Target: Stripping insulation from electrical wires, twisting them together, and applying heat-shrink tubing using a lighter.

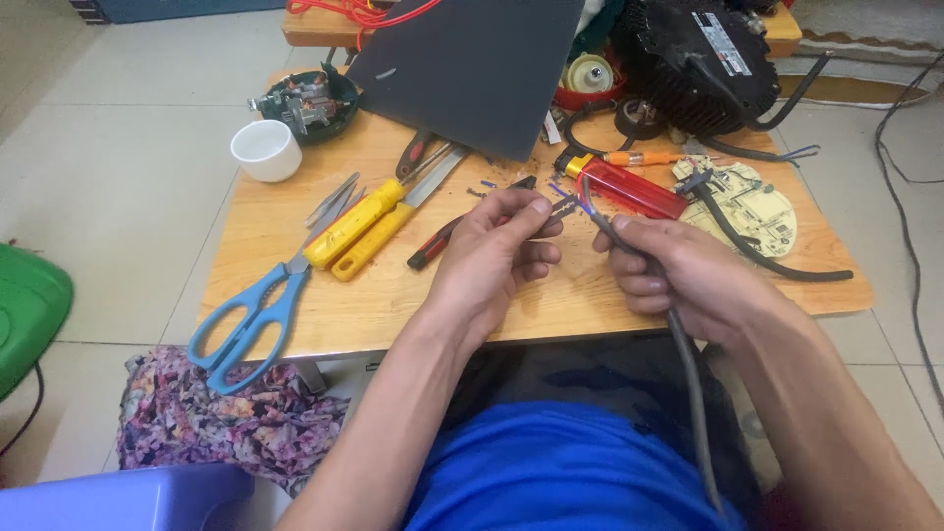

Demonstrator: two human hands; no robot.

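My right hand [678,270] grips a grey cable [688,374] that runs down over my lap; its stripped end with thin coloured wires [588,208] sticks up past my fingers. My left hand [497,251] pinches a small dark tool or wire piece [556,211] close to that cable end. Both hands hover over the front edge of a low wooden table [393,295].
On the table lie blue-handled scissors [246,320], yellow screwdrivers [359,231], a red-and-black tool [438,241], tweezers [332,197], a white cup [265,149], a red lighter [629,187], a round circuit board [752,206], a black cable [777,261], a dark sheet [472,69] and a black motor [693,59].
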